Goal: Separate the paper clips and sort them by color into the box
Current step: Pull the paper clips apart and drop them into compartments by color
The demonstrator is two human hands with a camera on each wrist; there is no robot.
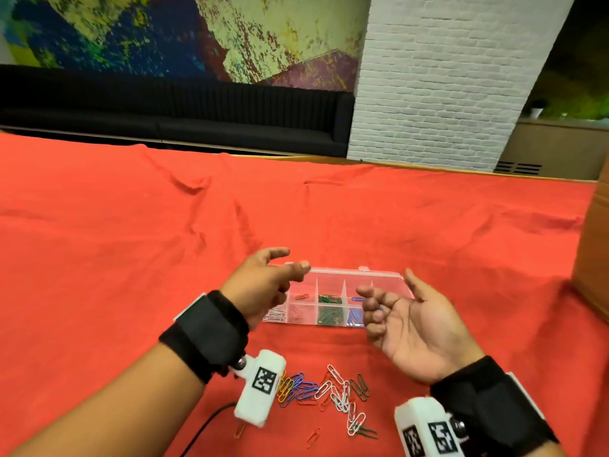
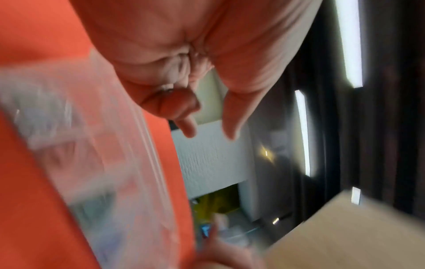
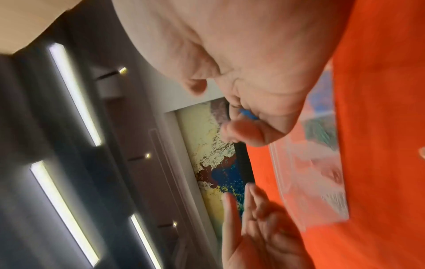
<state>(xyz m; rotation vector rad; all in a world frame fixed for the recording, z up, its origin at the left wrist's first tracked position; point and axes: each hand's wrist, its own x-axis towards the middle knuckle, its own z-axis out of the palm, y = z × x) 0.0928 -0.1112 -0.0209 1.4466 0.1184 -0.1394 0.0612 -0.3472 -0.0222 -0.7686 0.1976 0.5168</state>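
Note:
A clear plastic compartment box (image 1: 389,275) lies on the red cloth, with white, red, green and blue paper clips in separate cells. A mixed pile of linked paper clips (image 1: 329,390) lies nearer to me. My left hand (image 1: 286,267) hovers over the box's left end, fingers loosely spread and holding nothing. My right hand (image 1: 382,298) is palm up at the box's right end. Its curled fingers hold a blue paper clip (image 3: 248,113), also seen as the blue paper clip (image 1: 379,309). The wrist views are blurred; the box (image 2: 103,145) shows as a smear.
A brown cardboard box (image 1: 593,258) stands at the right edge. Two stray red clips (image 1: 313,437) lie in front of the pile, and a black cable (image 1: 204,430) runs under my left forearm. Red cloth (image 1: 131,242) covers the whole table.

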